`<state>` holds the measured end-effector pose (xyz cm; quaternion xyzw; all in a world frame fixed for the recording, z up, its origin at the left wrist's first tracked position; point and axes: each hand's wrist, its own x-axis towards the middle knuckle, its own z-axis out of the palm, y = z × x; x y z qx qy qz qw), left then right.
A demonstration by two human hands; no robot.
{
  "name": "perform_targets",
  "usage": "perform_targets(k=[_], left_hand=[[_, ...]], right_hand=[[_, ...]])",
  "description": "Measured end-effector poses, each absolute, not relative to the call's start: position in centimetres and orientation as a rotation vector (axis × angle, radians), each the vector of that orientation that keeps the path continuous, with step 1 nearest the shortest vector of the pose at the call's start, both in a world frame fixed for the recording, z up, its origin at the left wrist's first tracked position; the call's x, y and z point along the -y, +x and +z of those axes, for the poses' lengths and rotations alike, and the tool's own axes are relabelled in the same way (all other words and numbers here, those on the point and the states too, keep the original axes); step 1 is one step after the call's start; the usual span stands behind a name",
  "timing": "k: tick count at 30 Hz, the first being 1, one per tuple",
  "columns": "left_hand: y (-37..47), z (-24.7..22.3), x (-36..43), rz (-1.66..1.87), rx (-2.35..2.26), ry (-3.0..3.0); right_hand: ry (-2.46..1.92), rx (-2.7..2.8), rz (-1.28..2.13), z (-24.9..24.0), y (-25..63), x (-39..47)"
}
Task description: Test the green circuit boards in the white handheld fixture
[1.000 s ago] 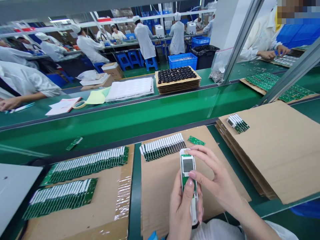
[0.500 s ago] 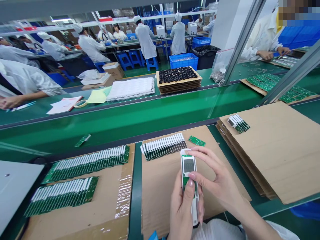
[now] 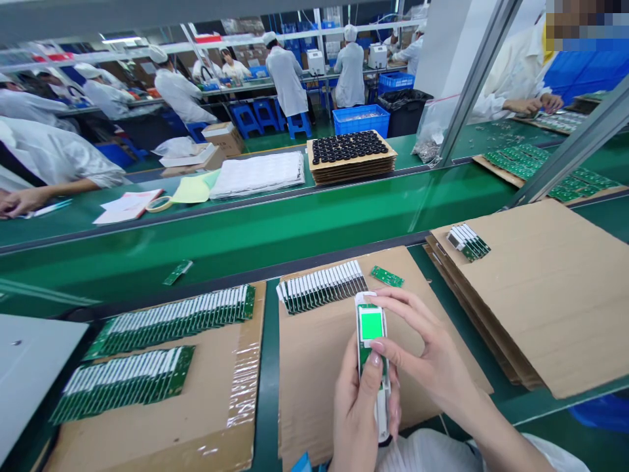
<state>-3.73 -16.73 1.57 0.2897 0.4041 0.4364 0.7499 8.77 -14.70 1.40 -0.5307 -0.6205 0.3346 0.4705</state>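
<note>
My left hand is wrapped round a white handheld device, its thumb pressing on the green circuit board inside the open white housing. The small square screen is lit bright green. My right hand grips the device's upper part, thumb at the screen's lower edge and fingertips at the top end. Just beyond lies a row of circuit boards with white screens on a cardboard sheet. One loose green board lies at that row's right end.
Left, two overlapping rows of boards lie on another cardboard sheet. A short row sits on stacked cardboard at right. Behind runs a green conveyor belt carrying one board. A metal post slants at right.
The device's screen has gone from dark grey to bright green. The single board on the belt has moved right and slightly away. Both my hands keep nearly the same position.
</note>
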Motion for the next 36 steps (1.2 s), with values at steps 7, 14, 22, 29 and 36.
perform_targets(k=[7, 14, 22, 29, 36], left_hand=[[-3.7, 1.6, 16.8, 0.953, -0.885, 0.615], [-3.6, 1.5, 16.8, 0.953, -0.886, 0.619], [-3.6, 1.4, 16.7, 0.943, -0.901, 0.621], [-3.5, 1.3, 16.6, 0.939, -0.907, 0.652], [-3.4, 0.2, 16.4, 0.864, -0.952, 0.69]], right_hand=[[-1.309, 1.509, 0.811, 1.5, 8.7, 14.8], [-1.309, 1.513, 0.822, 1.5, 8.7, 14.8], [-1.304, 1.513, 0.815, 1.2, 8.9, 14.7], [-1.313, 1.517, 0.828, 1.0, 9.1, 14.6], [-1.297, 1.361, 0.914, 0.5, 9.2, 14.7]])
